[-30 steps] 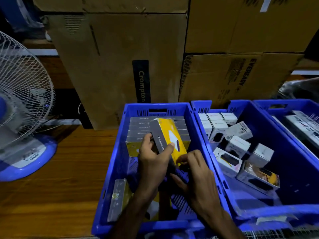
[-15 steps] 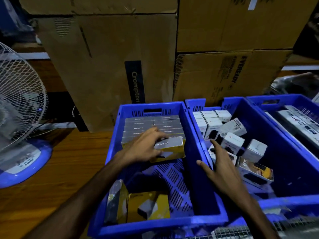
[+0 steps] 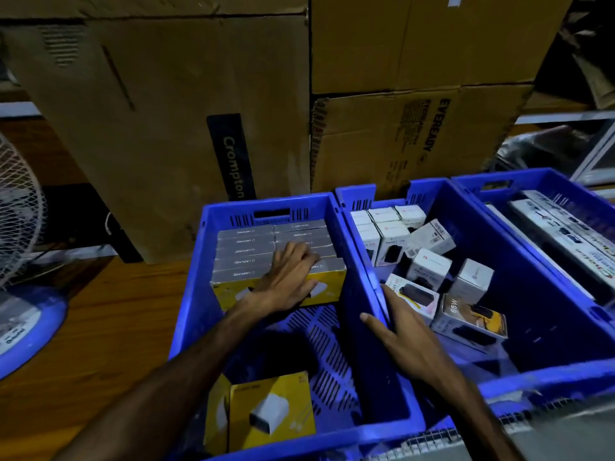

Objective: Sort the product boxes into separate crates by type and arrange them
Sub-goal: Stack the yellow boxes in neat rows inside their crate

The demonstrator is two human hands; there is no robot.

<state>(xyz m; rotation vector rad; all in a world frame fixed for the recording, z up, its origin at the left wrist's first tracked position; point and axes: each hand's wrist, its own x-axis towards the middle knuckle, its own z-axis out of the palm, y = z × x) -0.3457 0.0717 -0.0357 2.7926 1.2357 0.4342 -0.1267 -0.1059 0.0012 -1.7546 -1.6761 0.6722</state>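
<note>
I see three blue crates side by side on the wooden floor [image 3: 109, 314], cardboard cartons [image 3: 186, 128] stacked behind them, a fan [image 3: 16, 234] at the left edge

Left crate [image 3: 196, 294]: two rows of yellow boxes [image 3: 243, 251] packed on edge against its far wall, grey spines up, long axes running left-right. One loose yellow box [image 3: 271, 410] lies flat at the near left corner, another box standing on edge just beside it, touching

Middle crate [image 3: 565, 294]: white boxes [image 3: 386, 227] lined up at the far left corner, the rest tumbled loose near the middle, a 65W box [image 3: 469, 322] tilted toward the near side

Right crate [image 3: 472, 184]: long flat boxes, only partly in view

My left hand [image 3: 289, 281] lies palm down, fingers spread, on the front right yellow box of the packed rows; pressing, not gripping, seems to be seating it flush. My right hand [image 3: 402, 334] is open, empty, fingers reaching over the shared wall into the middle crate, fingertips just beside a loose white box with a dark product picture [image 3: 416, 299]

Key relation, my judgement: the next pick is likely that loose box, ahead and slightly right of the right hand, which is clearly the nearer hand. The loose yellow box at the near corner sits back toward me, under the left forearm; left hand would have to pull back for it
</note>
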